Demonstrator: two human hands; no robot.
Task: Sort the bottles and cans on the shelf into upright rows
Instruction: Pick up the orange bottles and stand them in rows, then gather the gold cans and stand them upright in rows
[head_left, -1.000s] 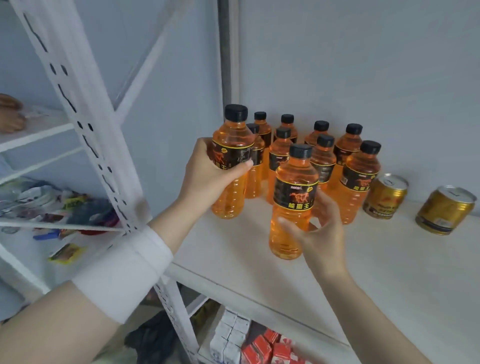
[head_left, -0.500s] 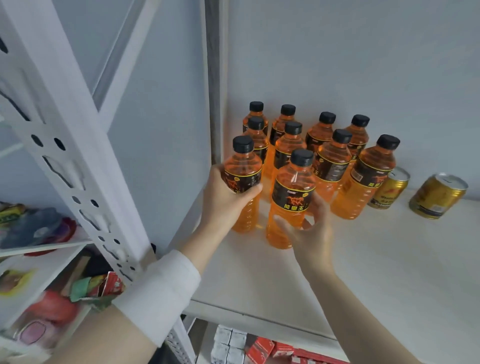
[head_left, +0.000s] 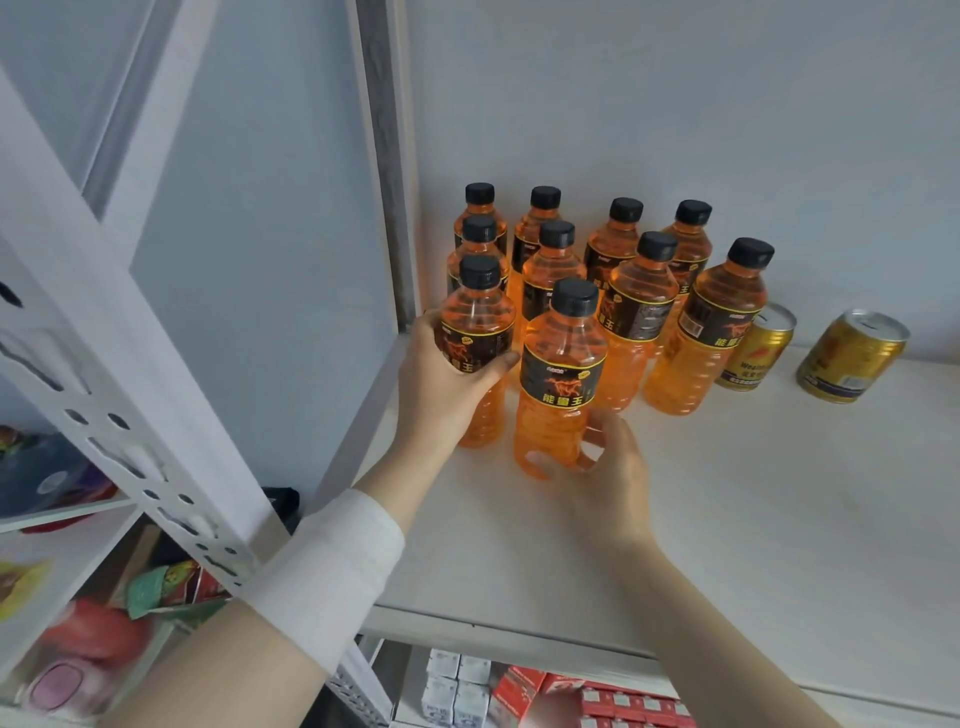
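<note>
White shelf (head_left: 753, 519) against grey wall (head_left: 675, 104): left hand (head_left: 441, 384) grip clamped round the front-left orange bottle (head_left: 480, 322), right hand (head_left: 613, 467) grip curled on the front-centre orange bottle (head_left: 561, 384) low down; advise seating both flat, aligned with rows behind, then releasing.

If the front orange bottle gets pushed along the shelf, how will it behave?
The front bottle looks full, so probably heavy for its size. Tall and narrow, it may tip if pushed high up. Its ribbed lower body should aid grip by the right hand.
</note>
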